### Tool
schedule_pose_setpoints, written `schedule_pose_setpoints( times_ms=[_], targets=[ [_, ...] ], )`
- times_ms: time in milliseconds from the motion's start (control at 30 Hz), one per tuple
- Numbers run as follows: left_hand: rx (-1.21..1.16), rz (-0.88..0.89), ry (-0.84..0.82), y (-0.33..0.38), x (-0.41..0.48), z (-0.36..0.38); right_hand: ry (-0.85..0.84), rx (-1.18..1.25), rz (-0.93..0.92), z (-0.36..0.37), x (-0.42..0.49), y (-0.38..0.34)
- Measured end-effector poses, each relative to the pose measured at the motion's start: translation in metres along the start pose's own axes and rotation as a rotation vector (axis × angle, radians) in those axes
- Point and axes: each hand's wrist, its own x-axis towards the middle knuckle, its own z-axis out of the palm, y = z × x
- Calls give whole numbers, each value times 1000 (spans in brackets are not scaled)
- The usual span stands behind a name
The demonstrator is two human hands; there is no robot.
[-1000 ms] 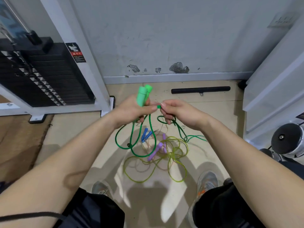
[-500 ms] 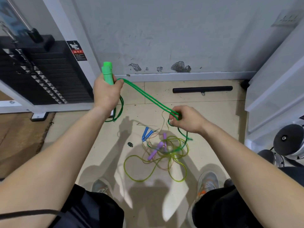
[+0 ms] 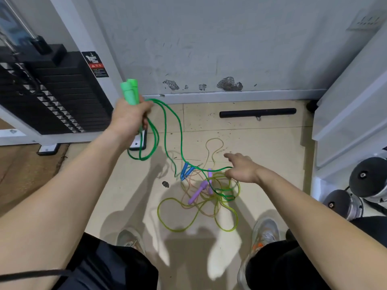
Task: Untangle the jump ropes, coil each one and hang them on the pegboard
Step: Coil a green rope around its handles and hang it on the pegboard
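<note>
Left hand (image 3: 129,117): clenched around both green handles (image 3: 130,93) of the green rope (image 3: 167,130), held upright in front of the wall's (image 3: 209,38) skirting. Several short loops of that rope hang from the fist; a longer run drops to the floor (image 3: 272,143) and crosses rightward.

Right hand (image 3: 240,168): low over the tangle, fingers stretched out, index finger forward. The green rope meets the underside of this hand and then falls into the pile. Whether the thumb pinches it cannot be told.

Remaining ropes: on the floor between the person's shoes (image 3: 265,231), knotted together.
- Yellow-green rope (image 3: 188,225) spreads in wide loops nearest the feet.
- Purple handles (image 3: 198,194) lie on top of the tangle, side by side.
- Blue handles (image 3: 186,171) lie just left of them, touching each other.
- A pale, clear rope (image 3: 214,143) loops out toward the wall.

Surroundings: weight stack (image 3: 54,95) in a white frame at left; black bar (image 3: 257,113) on the floor near the skirting; dumbbells (image 3: 368,178) at right.
</note>
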Motion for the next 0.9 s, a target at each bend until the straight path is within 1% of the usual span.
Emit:
schedule_pose_setpoints(
  times_ms=[33, 100, 167, 200, 233, 267, 300, 333, 367, 400, 433, 500, 533, 567, 600, 633, 667, 700, 733, 767, 833, 867, 900],
  targets=[
    [0, -31, -128, 4, -8, 6, 46, 11, -52, -3, -3, -12],
    [17, -83, -380, 13, -26, 20, 136, 177, -209, -15, -11, -38],
    [20, -113, -557, 21, -42, 33, 200, 368, -403, -28, -23, -68],
    [5, -123, -615, 26, -49, 38, 195, 509, -508, -35, -31, -81],
    [-22, -128, -658, 29, -54, 41, 155, 667, -604, -41, -39, -92],
    [-58, -131, -684, 33, -57, 43, 92, 808, -662, -47, -47, -102],
    [-96, -132, -685, 36, -58, 44, 45, 895, -699, -53, -53, -108],
    [-125, -131, -660, 39, -58, 44, 9, 919, -711, -58, -60, -113],
    [-136, -131, -608, 40, -57, 42, -3, 883, -688, -62, -65, -115],
    [-147, -138, -530, 40, -54, 41, 20, 799, -644, -66, -67, -114],
    [-176, -150, -440, 39, -51, 39, 80, 678, -590, -70, -65, -111],
    [-306, -173, -265, 38, -46, 33, 185, 433, -481, -76, -65, -101],
    [-383, -180, -208, 39, -44, 29, 166, 328, -406, -77, -64, -95],
    [-457, -186, -180, 41, -43, 26, 96, 185, -322, -77, -64, -88],
    [-526, -193, -177, 45, -43, 23, -8, -46, -232, -76, -66, -82],
    [-587, -204, -190, 47, -44, 22, -132, -354, -118, -73, -68, -76],
    [-636, -222, -213, 50, -46, 23, -205, -629, -16, -69, -69, -72],
    [-670, -245, -243, 51, -50, 26, -204, -753, 0, -67, -71, -72],
    [-695, -267, -274, 51, -55, 30, -172, -688, -76, -65, -77, -76],
    [-716, -279, -306, 50, -60, 35, -126, -445, -223, -64, -84, -84],
    [-734, -269, -339, 47, -70, 47, -139, 284, -482, -59, -97, -103],
    [-723, -245, -326, 45, -74, 53, -139, 553, -532, -54, -100, -113],
    [-707, -211, -301, 44, -77, 58, -109, 692, -530, -48, -100, -120]
  ],
)
